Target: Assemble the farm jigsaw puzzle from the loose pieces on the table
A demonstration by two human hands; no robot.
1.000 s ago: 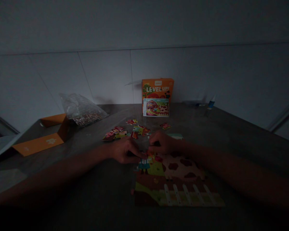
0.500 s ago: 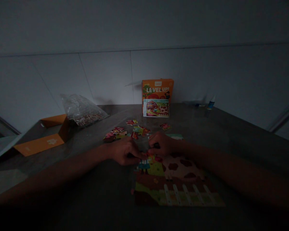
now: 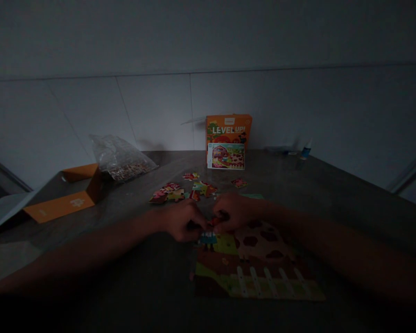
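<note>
A partly joined jigsaw puzzle (image 3: 263, 268) lies flat before me, showing a spotted cow, a white fence and a brown field. At its upper left corner my left hand (image 3: 184, 221) is closed, its thumb and forefinger pinched at the edge above a blue-clothed figure. Facing it, my right hand (image 3: 234, 212) rests over the top edge with curled fingers. Between the fingertips of both hands shows a small red puzzle piece (image 3: 215, 221), mostly hidden. Loose puzzle pieces (image 3: 175, 194) lie just beyond my hands, some overlapping.
An orange box (image 3: 230, 121) stands against the wall, a picture card (image 3: 226, 156) leaning on it. To the left are an open orange box part (image 3: 60, 207) and a clear plastic bag (image 3: 125, 162) of small pieces. A small bottle (image 3: 305, 151) stands far right.
The view has shifted slightly. My right fingers have curled lower over the puzzle's top edge, and the red piece shows between them. My left hand stays almost in place.
</note>
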